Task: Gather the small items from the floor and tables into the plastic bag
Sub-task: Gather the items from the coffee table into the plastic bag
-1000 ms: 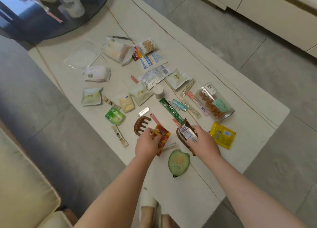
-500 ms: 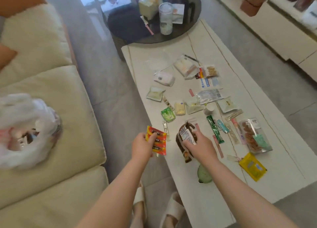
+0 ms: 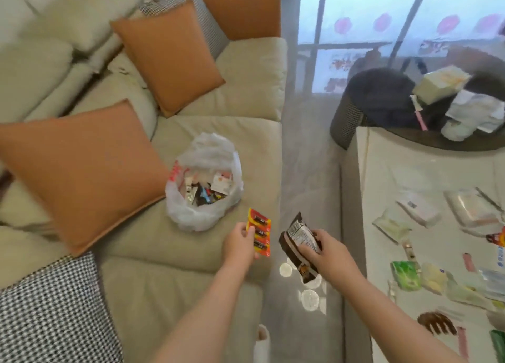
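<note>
The plastic bag (image 3: 203,182) sits on the sofa seat (image 3: 246,133), near its front edge, with its mouth open upward and several small packets already lying inside. Just short of it, the left hand (image 3: 240,243) pinches a red and yellow strip of sachets (image 3: 260,232) by its lower left side, holding it over the front edge of the seat. The right hand (image 3: 325,253) grips a dark brown snack packet (image 3: 297,242) around its middle, over the floor (image 3: 306,171) between sofa and worktop (image 3: 437,171).

The step in hand appears to be the carry: both items are off the worktop and on their way to the bag. The next move calls for bringing each hand over the open mouth and letting go so the items fall inside, not onto the cushion; the soft rim may sag, so a drop near the centre looks safest.

Many small packets remain on the worktop, among them a green sachet (image 3: 405,275) and a brown hair claw (image 3: 435,323) near its near edge, so the task seems well short of done.
</note>
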{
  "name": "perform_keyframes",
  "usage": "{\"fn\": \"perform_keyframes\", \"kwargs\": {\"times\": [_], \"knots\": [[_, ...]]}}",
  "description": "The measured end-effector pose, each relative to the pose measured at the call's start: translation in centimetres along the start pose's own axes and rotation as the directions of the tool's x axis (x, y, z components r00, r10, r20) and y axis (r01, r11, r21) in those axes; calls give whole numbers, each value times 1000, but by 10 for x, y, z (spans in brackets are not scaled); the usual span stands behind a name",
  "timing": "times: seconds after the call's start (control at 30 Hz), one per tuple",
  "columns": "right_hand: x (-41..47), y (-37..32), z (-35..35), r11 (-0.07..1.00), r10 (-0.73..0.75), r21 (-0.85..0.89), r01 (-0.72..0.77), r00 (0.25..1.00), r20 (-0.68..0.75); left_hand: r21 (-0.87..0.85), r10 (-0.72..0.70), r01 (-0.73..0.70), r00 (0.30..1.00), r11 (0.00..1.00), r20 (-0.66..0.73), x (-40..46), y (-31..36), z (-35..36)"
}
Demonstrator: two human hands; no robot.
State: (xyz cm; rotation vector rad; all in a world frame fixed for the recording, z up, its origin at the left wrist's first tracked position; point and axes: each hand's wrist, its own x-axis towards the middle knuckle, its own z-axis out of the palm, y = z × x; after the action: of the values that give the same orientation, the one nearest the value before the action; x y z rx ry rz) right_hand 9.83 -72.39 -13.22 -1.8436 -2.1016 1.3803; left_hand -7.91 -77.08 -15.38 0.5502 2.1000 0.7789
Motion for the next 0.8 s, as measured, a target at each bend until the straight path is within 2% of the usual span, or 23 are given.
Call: {"fn": "perform_keyframes", "kwargs": {"times": [0.17, 0.37, 0.63, 0.7, 0.8], "knots": [[51, -83, 41, 1000, -8, 9, 8, 999, 53, -34, -62, 59, 994, 998, -88, 59, -6, -75], [109, -155, 89, 992, 29, 124, -40, 995, 91, -69, -121, 112, 984, 991, -132, 130, -16, -130], [172, -199, 121, 920, 100, 367, -140, 987, 125, -101, -141, 127, 980, 987, -142, 194, -7, -154], [181, -206, 119, 891, 59, 438, -121, 987, 152, -83, -104, 92, 981, 992, -163, 204, -2, -153], [187, -206, 117, 900, -25, 433, -43, 988, 150, 34, -32, 38, 986, 999, -166, 210, 7, -149]]}}
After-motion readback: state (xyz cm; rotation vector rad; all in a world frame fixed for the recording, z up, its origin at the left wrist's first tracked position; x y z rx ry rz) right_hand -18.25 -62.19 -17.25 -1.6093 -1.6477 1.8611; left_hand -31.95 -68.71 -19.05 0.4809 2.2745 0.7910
